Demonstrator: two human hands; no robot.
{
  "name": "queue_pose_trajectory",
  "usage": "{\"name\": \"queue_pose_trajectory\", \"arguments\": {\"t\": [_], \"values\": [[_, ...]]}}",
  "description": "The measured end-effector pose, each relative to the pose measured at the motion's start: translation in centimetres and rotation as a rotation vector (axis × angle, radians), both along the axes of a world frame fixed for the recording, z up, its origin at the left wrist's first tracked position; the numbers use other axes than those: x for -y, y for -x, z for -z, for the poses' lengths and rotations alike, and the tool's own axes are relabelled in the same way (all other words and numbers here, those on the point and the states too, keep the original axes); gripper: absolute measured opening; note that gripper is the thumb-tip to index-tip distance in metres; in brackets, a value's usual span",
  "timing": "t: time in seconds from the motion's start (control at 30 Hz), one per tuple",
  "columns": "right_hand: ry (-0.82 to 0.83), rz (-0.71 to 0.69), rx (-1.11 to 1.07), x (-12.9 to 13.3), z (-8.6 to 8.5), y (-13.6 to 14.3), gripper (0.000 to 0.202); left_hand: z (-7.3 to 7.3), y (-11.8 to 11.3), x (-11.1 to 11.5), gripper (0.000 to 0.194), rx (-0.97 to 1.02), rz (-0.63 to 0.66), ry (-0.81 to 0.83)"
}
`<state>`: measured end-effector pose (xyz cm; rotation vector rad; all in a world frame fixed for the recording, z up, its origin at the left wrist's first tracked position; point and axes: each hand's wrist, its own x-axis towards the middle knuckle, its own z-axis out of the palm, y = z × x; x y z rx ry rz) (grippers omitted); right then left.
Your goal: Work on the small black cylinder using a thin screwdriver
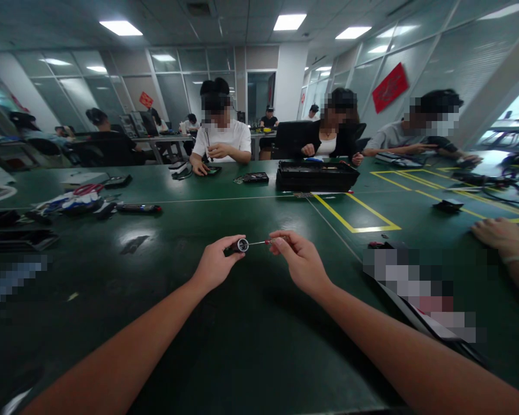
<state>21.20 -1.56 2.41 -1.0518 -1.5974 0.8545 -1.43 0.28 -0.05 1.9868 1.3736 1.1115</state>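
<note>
Over the green table (225, 346), my left hand (216, 262) grips a small dark round part (242, 245) with a pale ring around its face. Its fingers close on the part from the left, and its inner detail is too small to make out. My right hand (300, 262) pinches a thin screwdriver (257, 242) with a red collar; most of its handle is hidden by the fingers. The shaft points left and its tip meets or nearly meets the ring's right side. Whether it touches, I cannot tell.
A black open case (318, 177) stands across the table. Tools and cables (84, 199) lie at left, beside a dark pen-like tool (139, 208). Yellow tape (372, 229) marks the right side. Another person's hand (501, 236) rests at right; co-workers sit opposite.
</note>
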Motion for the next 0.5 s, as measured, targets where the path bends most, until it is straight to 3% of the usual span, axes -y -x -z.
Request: {"name": "queue_pose_trajectory", "arguments": {"t": [0.13,0.23,0.33,0.5], "values": [[-0.017,0.106,0.179,0.14,-0.49,-0.07,0.033,0.27,0.1,-0.1,0.043,-0.017,0.036,-0.013],[-0.021,0.189,0.313,0.06,-0.83,-0.2,0.053,0.22,0.07,-0.04,0.044,-0.061,0.026,-0.032],[-0.048,0.206,0.361,-0.07,-0.88,-0.25,0.064,0.09,-0.01,0.02,0.044,-0.083,0.021,-0.061],[-0.092,0.208,0.412,0.03,-0.73,-0.23,0.065,-0.19,-0.11,0.14,0.043,-0.098,0.024,-0.064]]}}
